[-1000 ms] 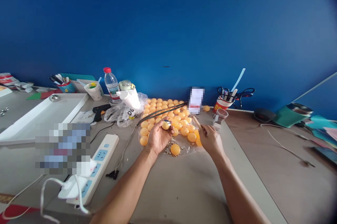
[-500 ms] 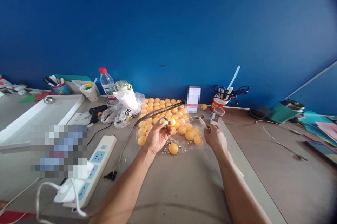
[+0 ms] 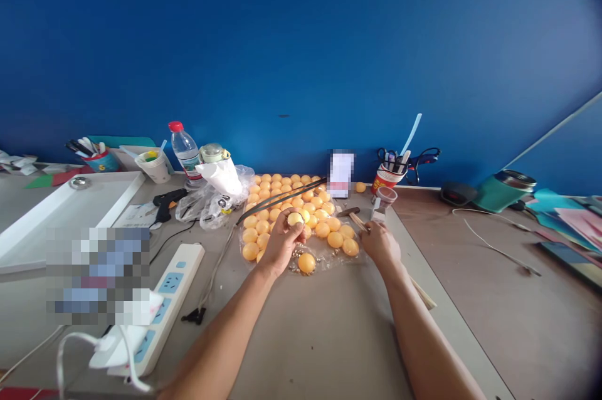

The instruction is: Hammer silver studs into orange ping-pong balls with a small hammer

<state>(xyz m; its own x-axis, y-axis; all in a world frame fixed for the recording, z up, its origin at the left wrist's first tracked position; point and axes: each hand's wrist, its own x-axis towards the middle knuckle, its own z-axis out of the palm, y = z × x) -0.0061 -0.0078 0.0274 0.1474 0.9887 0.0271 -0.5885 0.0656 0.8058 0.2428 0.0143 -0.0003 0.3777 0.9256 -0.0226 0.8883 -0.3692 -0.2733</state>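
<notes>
My left hand (image 3: pixel 282 243) is closed around a pale yellow-orange ball (image 3: pixel 295 219), held above the front of a bag of similar orange balls (image 3: pixel 263 224). Below the fingertips, a single orange ball (image 3: pixel 306 263) rests on clear plastic among small shiny beads. To the right, my right hand (image 3: pixel 382 244) has its fingers closed on thin pale wooden sticks (image 3: pixel 358 222); their tips point toward the balls, and pale ends show behind the wrist. A dark-handled tool (image 3: pixel 348 212) lies just beyond the stick tips.
A small clear cup (image 3: pixel 387 195) and a red cup of tools (image 3: pixel 388 177) stand beyond my right hand. At left are a power strip (image 3: pixel 164 300), a black glue gun (image 3: pixel 167 202), a water bottle (image 3: pixel 185 152) and a white tray (image 3: pixel 101 199). A black strap (image 3: pixel 277 199) crosses the balls.
My left hand has turned the ball, so its pale side faces me and the dark shiny part is hidden. My right hand stays by the wooden sticks. The whole view has shifted slightly.
</notes>
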